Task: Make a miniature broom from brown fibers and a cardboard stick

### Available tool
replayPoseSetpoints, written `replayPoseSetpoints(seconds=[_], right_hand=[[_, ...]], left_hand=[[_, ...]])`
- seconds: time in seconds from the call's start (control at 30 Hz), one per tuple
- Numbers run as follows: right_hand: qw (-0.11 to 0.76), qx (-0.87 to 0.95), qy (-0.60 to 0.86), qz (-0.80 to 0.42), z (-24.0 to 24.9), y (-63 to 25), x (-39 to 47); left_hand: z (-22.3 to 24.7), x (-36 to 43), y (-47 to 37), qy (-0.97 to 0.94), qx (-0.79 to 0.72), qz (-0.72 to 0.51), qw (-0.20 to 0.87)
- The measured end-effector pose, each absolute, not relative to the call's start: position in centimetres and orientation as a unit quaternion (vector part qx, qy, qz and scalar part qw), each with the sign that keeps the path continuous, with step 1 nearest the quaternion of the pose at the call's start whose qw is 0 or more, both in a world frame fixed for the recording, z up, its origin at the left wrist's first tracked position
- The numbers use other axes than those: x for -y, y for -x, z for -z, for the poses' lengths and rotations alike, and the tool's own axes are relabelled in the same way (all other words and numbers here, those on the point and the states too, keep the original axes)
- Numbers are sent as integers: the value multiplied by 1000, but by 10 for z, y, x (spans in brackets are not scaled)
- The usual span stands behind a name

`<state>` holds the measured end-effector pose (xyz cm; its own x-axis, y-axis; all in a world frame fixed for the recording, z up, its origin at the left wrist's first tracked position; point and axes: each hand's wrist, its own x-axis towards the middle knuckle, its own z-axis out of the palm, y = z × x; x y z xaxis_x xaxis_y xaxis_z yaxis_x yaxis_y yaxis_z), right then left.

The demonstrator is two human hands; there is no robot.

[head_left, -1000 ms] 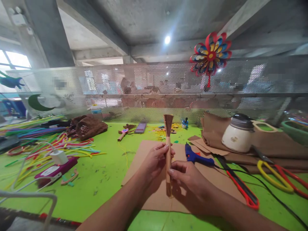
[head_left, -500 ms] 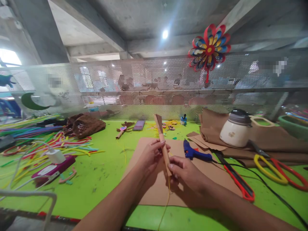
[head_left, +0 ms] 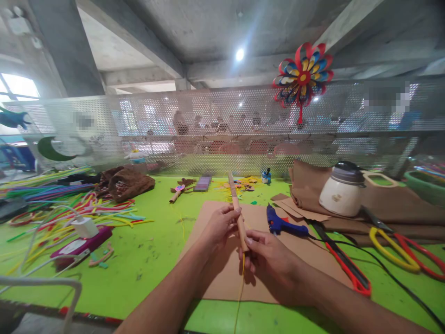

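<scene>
A narrow roll of brown paper (head_left: 240,225) is held up between both hands, its far end flattened and pointing away from me. My left hand (head_left: 222,225) pinches the roll near its middle. Lower down, my right hand (head_left: 266,250) grips the near end between thumb and fingers. From that near end a thin yellow string (head_left: 240,294) hangs toward the table's front edge. Beneath the hands lies a flat sheet of brown card (head_left: 215,287). A blue glue gun (head_left: 283,225) rests on the card to the right of my right hand.
Red-handled cutter (head_left: 347,266), scissors (head_left: 394,248) and a white-and-grey pot (head_left: 342,192) on folded brown material (head_left: 308,183) stand right. Left are colourful pipe cleaners (head_left: 114,215), a purple power strip (head_left: 81,246) and brown cloth (head_left: 127,183). A perforated metal screen (head_left: 208,116) closes the back.
The paper roll has turned slightly, so its flattened far end shows more edge-on. My right-hand fingers have shifted around the near end. The whole view has moved a little.
</scene>
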<state>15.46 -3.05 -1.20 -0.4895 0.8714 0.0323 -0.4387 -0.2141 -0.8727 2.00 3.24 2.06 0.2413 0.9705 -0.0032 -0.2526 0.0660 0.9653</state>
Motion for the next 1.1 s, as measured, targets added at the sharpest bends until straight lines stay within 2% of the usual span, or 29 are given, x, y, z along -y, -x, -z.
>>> replayPoseSetpoints(seconds=[0.07, 0.13, 0.17, 0.23, 0.37, 0.57, 0.7, 0.83, 0.93, 1.1], right_hand=[[415, 476, 266, -728, 14, -156, 29], [407, 509, 311, -692, 15, -158, 28], [415, 524, 336, -664, 14, -159, 27], [443, 555, 375, -596, 13, -162, 25], [469, 613, 420, -478, 11, -171, 16], [456, 676, 461, -351, 14, -190, -5], [448, 720, 454, -272, 11, -193, -7], [437, 741, 448, -243, 5, -191, -2], [386, 791, 408, -243, -2, -191, 7], [198, 930, 252, -179, -22, -192, 33]], left_hand=[[-18, -38, -16, -523, -417, -477, 571], [-17, -45, -10, -588, -490, -451, 459], [-17, -48, -6, -620, -529, -427, 392], [-17, -54, 3, -643, -568, -397, 327], [-14, -67, 18, -645, -641, -329, 254], [-4, -79, 27, -620, -729, -235, 172], [-5, -76, 25, -623, -738, -219, 135], [-10, -73, 24, -635, -727, -240, 104], [-12, -74, 27, -636, -723, -254, 85], [-15, -75, 29, -663, -702, -255, 60]])
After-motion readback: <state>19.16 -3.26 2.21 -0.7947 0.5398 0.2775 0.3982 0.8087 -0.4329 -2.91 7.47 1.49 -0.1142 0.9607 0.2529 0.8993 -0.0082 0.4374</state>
